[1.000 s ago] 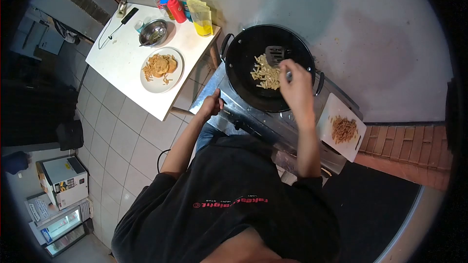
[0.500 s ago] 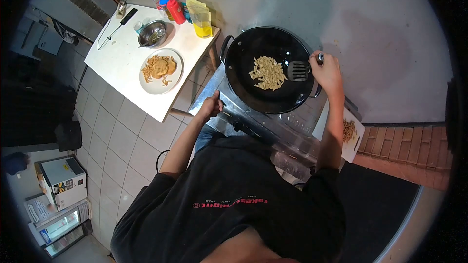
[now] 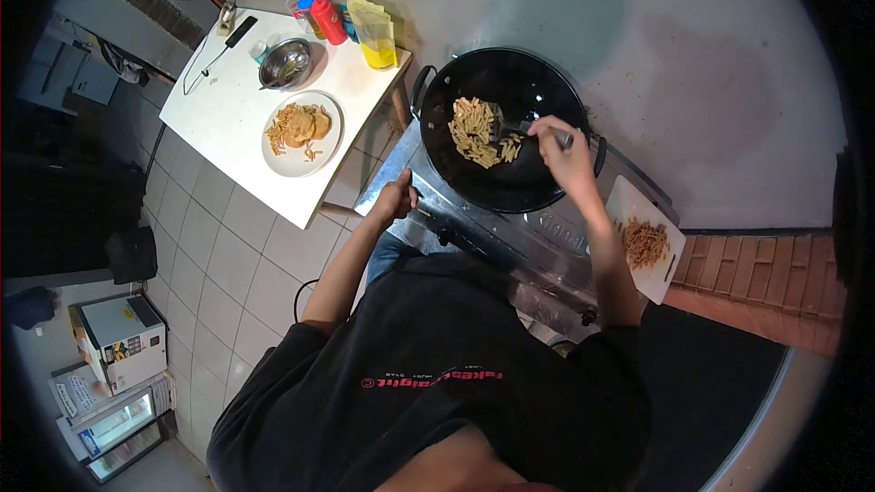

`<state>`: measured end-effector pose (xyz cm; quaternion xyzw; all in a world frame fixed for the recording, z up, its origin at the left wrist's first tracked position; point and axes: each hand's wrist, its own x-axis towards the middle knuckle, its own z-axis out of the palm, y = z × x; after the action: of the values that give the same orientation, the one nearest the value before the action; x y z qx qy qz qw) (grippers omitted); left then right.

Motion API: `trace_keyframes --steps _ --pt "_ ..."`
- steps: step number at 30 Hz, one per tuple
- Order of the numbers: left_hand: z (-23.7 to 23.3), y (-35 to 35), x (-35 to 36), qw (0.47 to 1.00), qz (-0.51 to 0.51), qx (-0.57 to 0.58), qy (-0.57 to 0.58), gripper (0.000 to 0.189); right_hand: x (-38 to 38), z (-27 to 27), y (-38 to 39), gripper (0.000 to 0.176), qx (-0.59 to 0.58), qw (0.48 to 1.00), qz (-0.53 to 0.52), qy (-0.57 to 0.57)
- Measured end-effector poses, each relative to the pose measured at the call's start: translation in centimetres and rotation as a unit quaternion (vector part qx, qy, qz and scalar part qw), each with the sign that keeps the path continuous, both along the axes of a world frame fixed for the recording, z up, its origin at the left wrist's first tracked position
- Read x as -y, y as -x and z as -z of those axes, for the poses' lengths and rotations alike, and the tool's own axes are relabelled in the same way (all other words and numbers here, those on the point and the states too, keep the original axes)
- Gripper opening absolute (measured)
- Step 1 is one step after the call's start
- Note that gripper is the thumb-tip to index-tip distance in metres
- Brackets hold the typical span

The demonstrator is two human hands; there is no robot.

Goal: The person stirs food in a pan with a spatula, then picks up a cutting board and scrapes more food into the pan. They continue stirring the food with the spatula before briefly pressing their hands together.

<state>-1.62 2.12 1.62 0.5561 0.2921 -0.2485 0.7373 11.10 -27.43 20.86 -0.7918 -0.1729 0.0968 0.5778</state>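
Note:
My right hand grips the handle of a slotted spatula, its fingers wrapped around it. The spatula's dark head lies inside a black wok, against a pile of pale, short food strips. A few strips sit apart from the pile, just below the spatula. My left hand hovers by the stove's front left edge, fingers curled and one finger pointing forward; nothing shows in it. Beneath the wok is a metal stove.
A white table at left bears a plate of fried food, a metal bowl, a red squeeze bottle and a yellow pouch. Right of the stove lies a white cutting board with brown strips.
My right hand has moved left with the spatula, from the wok's right side into the strips. The pile has shifted left and partly spread. My left hand stays in place.

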Motion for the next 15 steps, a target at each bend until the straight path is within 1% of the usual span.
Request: trace_keyframes --steps 1,3,4,5,7,8,9,11,12,15 --pt "0.2 0.0 0.0 1.000 0.003 0.006 0.014 0.075 -0.7 -0.6 1.3 0.017 0.110 0.993 -0.006 0.039" --pt "-0.3 0.0 0.0 1.000 0.006 0.002 0.017 0.075 -1.5 -3.1 3.5 0.011 0.197 0.976 -0.055 0.071" --pt "-0.4 0.0 0.0 1.000 0.008 0.000 0.020 0.074 -1.4 -4.0 4.2 0.008 0.205 0.967 -0.094 0.114" --pt "-0.4 0.1 0.1 1.000 0.009 0.000 0.020 0.074 -1.4 -4.6 5.0 0.008 0.205 0.968 -0.093 0.114" --pt "-0.4 0.2 0.2 1.000 0.005 0.011 -0.002 0.074 -1.6 -5.2 6.4 0.009 0.240 0.938 -0.119 0.219" --pt "-0.3 0.2 0.2 1.000 0.005 0.011 -0.002 0.074 -1.5 -5.0 6.8 0.017 0.261 0.929 -0.130 0.229" --pt "-0.3 0.2 0.1 1.000 0.005 0.008 0.008 0.074 -1.3 -5.1 7.1 0.017 0.261 0.929 -0.130 0.229" --pt "-0.2 0.2 0.0 1.000 0.005 0.006 0.018 0.074 -1.2 -5.4 7.7 0.029 0.288 0.905 -0.158 0.269" --pt "-0.3 0.2 0.0 1.000 0.005 0.009 0.015 0.074 -1.1 -5.3 8.0 0.038 0.305 0.898 -0.162 0.273" --pt "-0.2 0.1 0.2 1.000 0.005 0.004 0.011 0.074 -1.5 -6.4 9.1 0.038 0.292 0.898 -0.172 0.279"
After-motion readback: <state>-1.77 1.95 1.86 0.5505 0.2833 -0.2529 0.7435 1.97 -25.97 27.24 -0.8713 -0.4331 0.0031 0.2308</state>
